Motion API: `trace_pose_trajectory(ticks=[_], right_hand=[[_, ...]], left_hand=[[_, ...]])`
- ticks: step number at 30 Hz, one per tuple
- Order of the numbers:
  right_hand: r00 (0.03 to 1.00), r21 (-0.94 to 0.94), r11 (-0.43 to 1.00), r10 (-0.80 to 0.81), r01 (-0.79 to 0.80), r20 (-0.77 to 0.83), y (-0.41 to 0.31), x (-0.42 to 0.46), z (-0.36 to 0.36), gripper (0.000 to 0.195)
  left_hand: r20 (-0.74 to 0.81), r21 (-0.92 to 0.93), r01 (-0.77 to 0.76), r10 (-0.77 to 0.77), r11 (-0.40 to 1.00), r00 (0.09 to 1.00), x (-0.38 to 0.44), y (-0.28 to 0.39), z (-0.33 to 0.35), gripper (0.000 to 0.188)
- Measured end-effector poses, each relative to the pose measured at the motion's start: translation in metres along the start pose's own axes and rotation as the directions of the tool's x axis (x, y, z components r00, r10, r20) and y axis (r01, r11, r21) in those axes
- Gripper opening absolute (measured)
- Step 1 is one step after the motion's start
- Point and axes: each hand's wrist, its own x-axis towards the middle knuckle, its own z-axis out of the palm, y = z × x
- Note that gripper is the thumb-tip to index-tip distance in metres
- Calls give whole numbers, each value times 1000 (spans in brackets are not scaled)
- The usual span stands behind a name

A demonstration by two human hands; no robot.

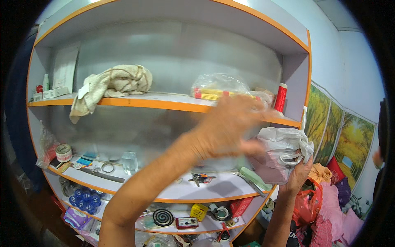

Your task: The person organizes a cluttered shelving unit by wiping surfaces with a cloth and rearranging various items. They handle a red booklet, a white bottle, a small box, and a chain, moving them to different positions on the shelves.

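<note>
My right hand [297, 176] is shut on a white plastic bag [282, 139] with something pinkish inside, held in front of the shelf unit's right side. Blurred by motion, my left hand [231, 126] reaches across to the left of the bag, its thumb and fingers apart and nothing seen in it. Behind its fingers, on the upper shelf, lies a clear plastic bag [220, 81] with yellow sticks banded in red. A red thread spool [280, 98] stands upright to the right of it.
A cream towel [123, 80] hangs over the orange edge of the upper shelf [160, 105]. Keys [199, 179], a green case [253, 177] and a tape roll [64, 152] lie on the shelf below. Lower down are a black mosquito coil [163, 217] and a yellow box [199, 212]. Part of a person shows at far right.
</note>
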Motion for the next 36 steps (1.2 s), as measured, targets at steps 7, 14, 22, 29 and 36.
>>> trace_pose_trajectory(ticks=[7, 14, 22, 29, 36], right_hand=[[989, 185, 976, 96, -116, 112, -27, -16, 55, 34], [972, 64, 993, -106, 95, 211, -25, 17, 109, 45], [899, -304, 938, -15, 163, 437, -2, 3, 96, 24], [600, -245, 635, -433, 733, 673, -15, -3, 163, 28], [313, -297, 392, 23, 871, 949, 27, 9, 252, 25]], left_hand=[[152, 147, 29, -52, 989, 987, -5, 51, -3, 55], [-119, 430, -16, 75, 903, 990, 25, 4, -60, 30], [-73, 576, 238, -240, 782, 968, -21, -69, -77, 24], [163, 409, 497, -597, 766, 785, -35, -79, -91, 27], [148, 457, 467, -583, 757, 799, -48, -57, -112, 27]])
